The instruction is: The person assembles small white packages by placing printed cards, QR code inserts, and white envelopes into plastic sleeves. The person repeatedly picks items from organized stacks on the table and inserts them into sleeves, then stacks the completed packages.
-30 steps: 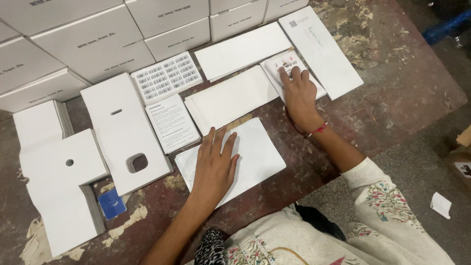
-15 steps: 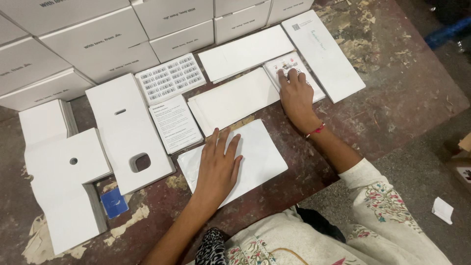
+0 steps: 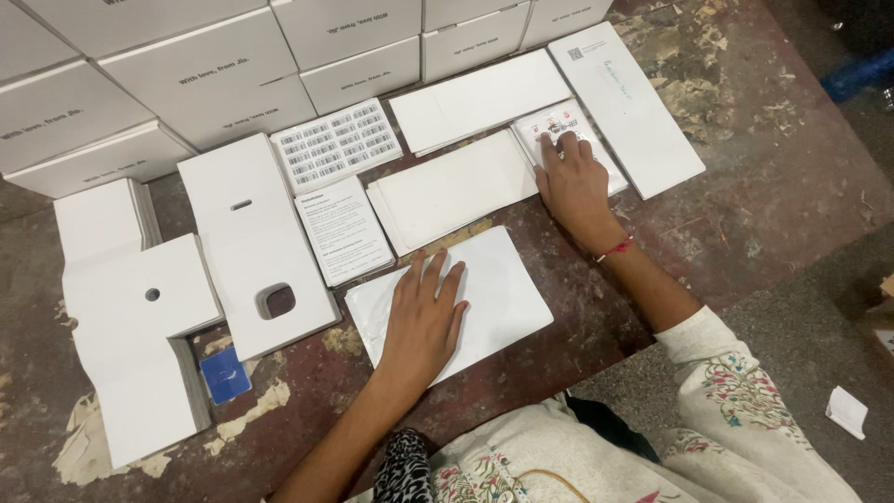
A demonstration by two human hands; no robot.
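Note:
My left hand (image 3: 424, 321) lies flat, fingers spread, on a white sheet (image 3: 498, 284) at the near middle of the worn brown table (image 3: 745, 214). My right hand (image 3: 573, 182), with a red thread at the wrist, rests with its fingertips on a small stack of printed white cards (image 3: 559, 126) farther back. Between the two hands sits a stack of plain white sheets (image 3: 456, 186). Neither hand is closed around anything.
White boxes (image 3: 233, 74) line the back edge. A barcode label sheet (image 3: 335, 144), a printed leaflet (image 3: 343, 228), cut-out white card inserts (image 3: 251, 242) and L-shaped card stacks (image 3: 130, 326) lie to the left, by a small blue packet (image 3: 225, 374). Long white sheets (image 3: 633, 102) lie at the right.
Both hands stay on the same sheets; the view has shifted slightly. My right fingers have crept a little over the printed cards.

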